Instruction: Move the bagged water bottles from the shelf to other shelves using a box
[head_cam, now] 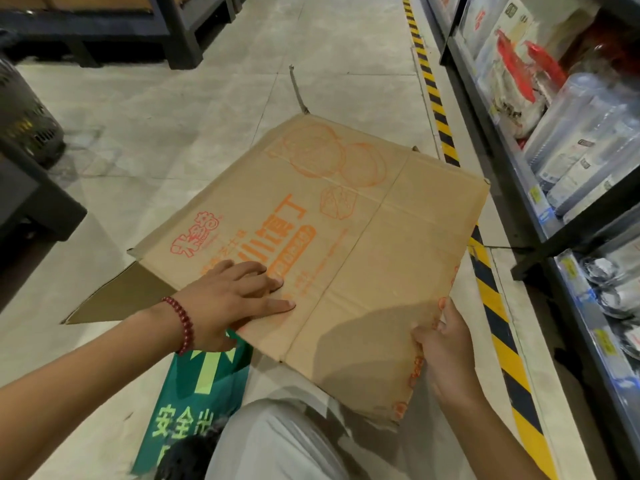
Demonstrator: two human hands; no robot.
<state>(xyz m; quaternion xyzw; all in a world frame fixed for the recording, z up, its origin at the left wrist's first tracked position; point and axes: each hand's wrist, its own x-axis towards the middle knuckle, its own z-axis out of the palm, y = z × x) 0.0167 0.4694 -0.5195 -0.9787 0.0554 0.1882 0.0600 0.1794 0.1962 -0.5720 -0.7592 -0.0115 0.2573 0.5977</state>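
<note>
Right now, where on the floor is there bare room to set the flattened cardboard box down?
Bare tile lies left of the flattened brown cardboard box, between it and the dark mesh basket, and beyond it toward the dark shelf base. It is crowded on the right, where the yellow-black striped tape borders the packed goods shelf.

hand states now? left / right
Left hand: open, fingers flat on the flattened cardboard box.
Right hand: gripping the box's near right edge.

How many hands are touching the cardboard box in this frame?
2. The left hand lies on the printed top face of the cardboard box, fingers extended. The right hand grips the box's near right edge. No other hand is in view.
</note>
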